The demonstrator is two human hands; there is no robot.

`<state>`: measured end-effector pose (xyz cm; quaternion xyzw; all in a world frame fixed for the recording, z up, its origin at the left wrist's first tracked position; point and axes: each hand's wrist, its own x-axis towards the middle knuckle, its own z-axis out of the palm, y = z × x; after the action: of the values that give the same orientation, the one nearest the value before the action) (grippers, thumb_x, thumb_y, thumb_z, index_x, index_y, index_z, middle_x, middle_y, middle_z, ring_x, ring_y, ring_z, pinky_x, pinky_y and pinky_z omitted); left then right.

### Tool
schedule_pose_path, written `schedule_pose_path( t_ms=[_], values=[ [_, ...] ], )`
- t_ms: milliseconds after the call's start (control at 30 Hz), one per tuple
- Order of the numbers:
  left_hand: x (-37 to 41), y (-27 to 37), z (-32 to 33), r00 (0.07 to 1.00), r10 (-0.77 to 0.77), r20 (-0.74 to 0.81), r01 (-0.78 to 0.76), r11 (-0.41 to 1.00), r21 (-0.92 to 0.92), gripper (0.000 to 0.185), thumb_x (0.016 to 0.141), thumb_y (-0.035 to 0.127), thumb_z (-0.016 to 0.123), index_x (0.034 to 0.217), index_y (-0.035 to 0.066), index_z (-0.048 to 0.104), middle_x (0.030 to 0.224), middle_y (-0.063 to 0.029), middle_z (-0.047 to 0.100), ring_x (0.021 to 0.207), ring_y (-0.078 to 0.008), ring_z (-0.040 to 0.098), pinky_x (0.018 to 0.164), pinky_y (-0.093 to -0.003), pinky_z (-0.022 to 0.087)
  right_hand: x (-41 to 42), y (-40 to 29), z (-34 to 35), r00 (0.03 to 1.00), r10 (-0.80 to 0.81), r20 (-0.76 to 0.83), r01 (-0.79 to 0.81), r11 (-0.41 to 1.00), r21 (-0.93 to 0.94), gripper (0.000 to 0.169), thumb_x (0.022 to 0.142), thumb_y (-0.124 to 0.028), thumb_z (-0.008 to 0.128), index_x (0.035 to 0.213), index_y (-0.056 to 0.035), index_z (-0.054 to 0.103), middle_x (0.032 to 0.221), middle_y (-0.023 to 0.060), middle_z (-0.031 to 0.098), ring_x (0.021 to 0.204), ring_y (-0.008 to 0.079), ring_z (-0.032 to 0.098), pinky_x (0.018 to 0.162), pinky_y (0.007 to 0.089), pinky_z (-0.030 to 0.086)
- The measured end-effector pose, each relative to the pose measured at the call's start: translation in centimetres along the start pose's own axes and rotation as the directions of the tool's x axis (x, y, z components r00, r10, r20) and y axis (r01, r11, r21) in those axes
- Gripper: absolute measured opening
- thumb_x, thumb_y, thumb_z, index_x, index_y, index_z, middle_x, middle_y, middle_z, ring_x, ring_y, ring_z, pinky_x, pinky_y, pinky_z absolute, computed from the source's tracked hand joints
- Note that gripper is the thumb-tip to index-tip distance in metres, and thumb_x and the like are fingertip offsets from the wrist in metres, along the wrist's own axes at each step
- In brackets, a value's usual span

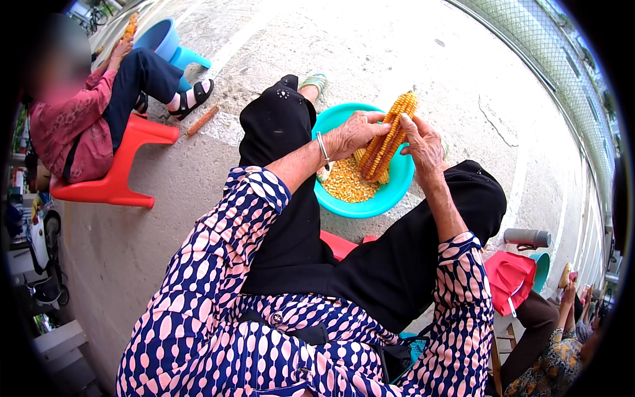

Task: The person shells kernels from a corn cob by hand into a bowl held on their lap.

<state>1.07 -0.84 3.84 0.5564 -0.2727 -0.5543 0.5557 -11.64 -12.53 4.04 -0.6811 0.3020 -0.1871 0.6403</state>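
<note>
An ear of dried yellow corn [389, 136] stands tilted over a turquoise plastic basin [364, 212], its tip pointing up and away from me. Reddish cob shows in strips where rows of kernels are gone. My left hand [359, 133] grips the ear from the left, thumb and fingers on its side. On the right, the fingertips and thumb of my right hand [422, 144] press against the same ear. Loose corn kernels [349, 184] cover the basin's bottom. More corn lies under the held ear, mostly hidden. The basin sits on the ground between my knees.
A bare corncob [202, 120] lies on the concrete at left. Beyond it, a person [79, 129] on a red plastic stool [134, 171] holds corn over a blue basin [158, 38]. At right are a grey flask [527, 237], a red fabric item [511, 280] and more seated people.
</note>
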Motion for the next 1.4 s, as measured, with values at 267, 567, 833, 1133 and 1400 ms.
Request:
schedule_pose_path(
  t_ms=[267,567,833,1133,1400],
  values=[
    [-0.1,0.2,0.0,1.0,-0.023,0.009,0.022,0.998,0.066,0.036,0.092,0.03,0.051,0.12,0.007,0.054,0.099,-0.0034,0.06,0.09,-0.0109,0.056,0.075,-0.0276,0.047,-0.2,-0.1,-0.1,0.998,0.058,0.015,-0.058,0.996,0.068,0.042,0.089,-0.029,0.06,0.122,-0.0027,0.057,0.093,0.0037,0.065,0.071,0.0085,0.057,0.054,0.0214,0.048],
    [0.0,0.1,-0.1,1.0,-0.022,-0.013,0.022,1.0,0.009,0.035,0.092,0.028,0.051,0.12,0.008,0.055,0.1,-0.0035,0.06,0.093,-0.0111,0.057,0.078,-0.0287,0.047,-0.1,-0.2,0.2,0.998,0.056,0.025,-0.058,0.994,0.092,0.041,0.092,-0.028,0.056,0.124,-0.0021,0.054,0.098,0.005,0.064,0.074,0.0096,0.059,0.055,0.0217,0.049],
    [0.1,-0.1,-0.3,1.0,-0.018,0.005,0.018,1.0,0.022,0.034,0.093,0.027,0.05,0.12,0.008,0.055,0.1,-0.0029,0.06,0.091,-0.0106,0.056,0.078,-0.0287,0.047,0.1,0.5,0.1,0.998,-0.03,0.05,0.028,0.999,0.025,0.04,0.092,-0.028,0.057,0.123,-0.0031,0.055,0.096,0.0043,0.064,0.076,0.0079,0.059,0.054,0.0209,0.049],
    [0.1,-0.2,-0.4,1.0,-0.018,0.005,0.018,1.0,-0.001,0.034,0.094,0.027,0.049,0.122,0.008,0.054,0.101,-0.0032,0.06,0.092,-0.0114,0.056,0.08,-0.029,0.047,0.4,0.9,0.1,0.997,-0.06,0.058,0.059,0.998,0.005,0.039,0.091,-0.024,0.057,0.125,-0.0047,0.054,0.101,0.0068,0.065,0.082,0.0105,0.061,0.056,0.022,0.049],
    [0.6,-0.9,-0.8,0.997,0.073,-0.01,-0.072,0.994,0.084,0.035,0.093,0.024,0.05,0.123,0.005,0.053,0.106,-0.0049,0.061,0.097,-0.0119,0.056,0.083,-0.0295,0.047,0.1,-0.2,0.0,0.992,0.034,0.125,-0.036,0.999,0.014,0.041,0.086,-0.016,0.053,0.125,-0.0033,0.052,0.107,0.0094,0.063,0.09,0.0141,0.06,0.066,0.0257,0.051]
  ],
)
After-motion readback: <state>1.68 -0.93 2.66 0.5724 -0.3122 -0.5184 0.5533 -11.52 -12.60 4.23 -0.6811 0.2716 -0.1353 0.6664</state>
